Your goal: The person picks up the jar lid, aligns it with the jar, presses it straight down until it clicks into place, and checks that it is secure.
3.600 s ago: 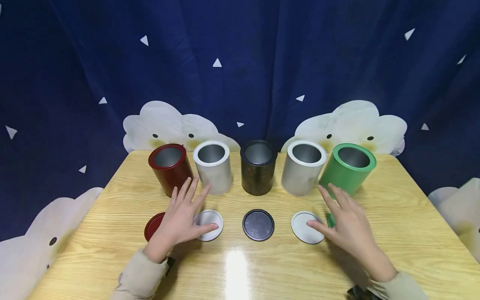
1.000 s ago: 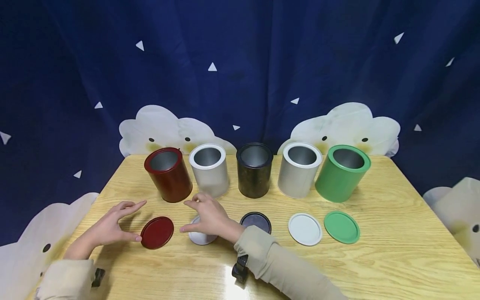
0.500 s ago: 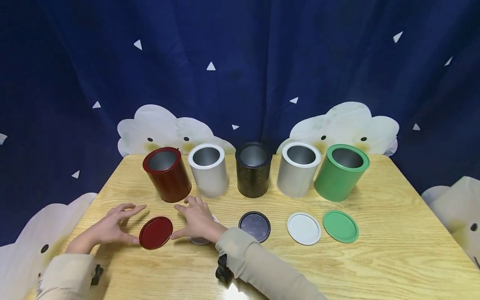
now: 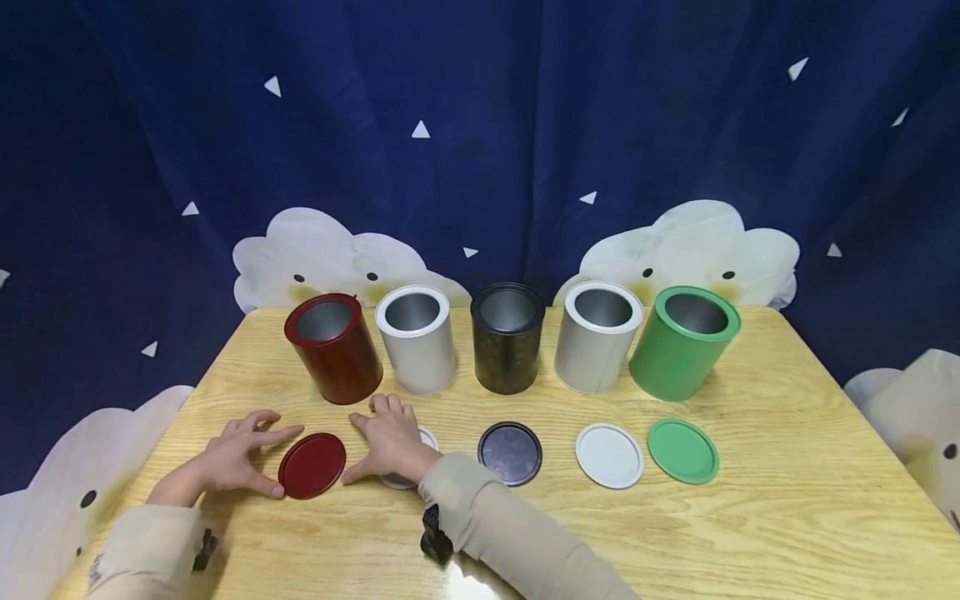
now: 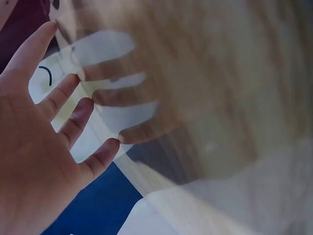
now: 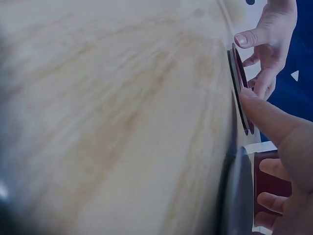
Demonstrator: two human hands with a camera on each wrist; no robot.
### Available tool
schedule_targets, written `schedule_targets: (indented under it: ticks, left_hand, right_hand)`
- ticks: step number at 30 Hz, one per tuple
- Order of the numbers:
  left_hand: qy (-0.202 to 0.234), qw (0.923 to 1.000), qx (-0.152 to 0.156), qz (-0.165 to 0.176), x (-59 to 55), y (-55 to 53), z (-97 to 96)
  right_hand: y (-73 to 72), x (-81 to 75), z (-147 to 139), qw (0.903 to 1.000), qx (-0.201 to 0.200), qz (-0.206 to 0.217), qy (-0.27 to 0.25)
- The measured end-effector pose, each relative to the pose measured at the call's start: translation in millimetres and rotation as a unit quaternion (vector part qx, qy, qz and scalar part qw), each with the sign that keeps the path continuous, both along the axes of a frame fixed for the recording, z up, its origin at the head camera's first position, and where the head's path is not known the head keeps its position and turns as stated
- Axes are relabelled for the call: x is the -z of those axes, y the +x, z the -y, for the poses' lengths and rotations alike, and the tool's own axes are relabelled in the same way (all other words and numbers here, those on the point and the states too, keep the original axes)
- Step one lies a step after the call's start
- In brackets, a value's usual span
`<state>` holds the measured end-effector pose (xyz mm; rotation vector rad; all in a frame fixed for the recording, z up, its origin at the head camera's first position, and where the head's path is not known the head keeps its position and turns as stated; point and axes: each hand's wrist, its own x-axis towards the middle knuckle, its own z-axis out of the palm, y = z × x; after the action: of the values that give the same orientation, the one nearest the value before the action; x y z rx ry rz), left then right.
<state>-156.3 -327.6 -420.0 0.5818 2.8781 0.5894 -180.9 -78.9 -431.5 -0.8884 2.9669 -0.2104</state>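
A round dark red lid [image 4: 312, 466] lies flat on the table between my two hands. To its left, my left hand [image 4: 234, 457] has its thumb and index finger spread, thumb tip at the lid's rim. My right hand [image 4: 392, 443] reaches across to the lid's right side, thumb near the rim, partly covering a white lid [image 4: 428, 439]. In the right wrist view the red lid [image 6: 241, 88] appears edge-on between the right thumb and the left hand [image 6: 274, 44]. The left wrist view shows the left hand [image 5: 44, 147] with spread fingers and their reflections.
Behind the lids stand open cans: red [image 4: 343, 358], white [image 4: 422, 358], black [image 4: 506, 358], another white [image 4: 594, 354] and green [image 4: 678, 354]. A black lid [image 4: 510, 453], a second white lid [image 4: 609, 455] and a green lid [image 4: 682, 451] lie right of the hands on the wooden table [image 4: 780, 500].
My right hand has crossed from the right side to the red lid. My left hand first moved left off the lids, then slightly right toward the red lid's rim. The lids and cans stay put.
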Motion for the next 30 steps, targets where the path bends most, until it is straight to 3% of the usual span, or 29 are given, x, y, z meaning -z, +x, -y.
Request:
schedule_targets:
  ticks: [11,23,30]
  left_hand:
    - [-0.003,1.0000,-0.005,0.007,0.5,2.6,-3.5]
    - [-0.017,0.9995,-0.008,-0.024,2.6,0.1,-4.7]
    - [-0.036,0.9978,0.009,-0.054,1.6,0.1,-7.4]
  right_hand:
    - [1.9,1.9,9,0.9998,0.001,0.001,0.022]
    - [5.1,3.0,17,0.9999,-0.007,0.000,0.009]
    - [2.0,2.0,18,0.9999,0.000,-0.008,0.010]
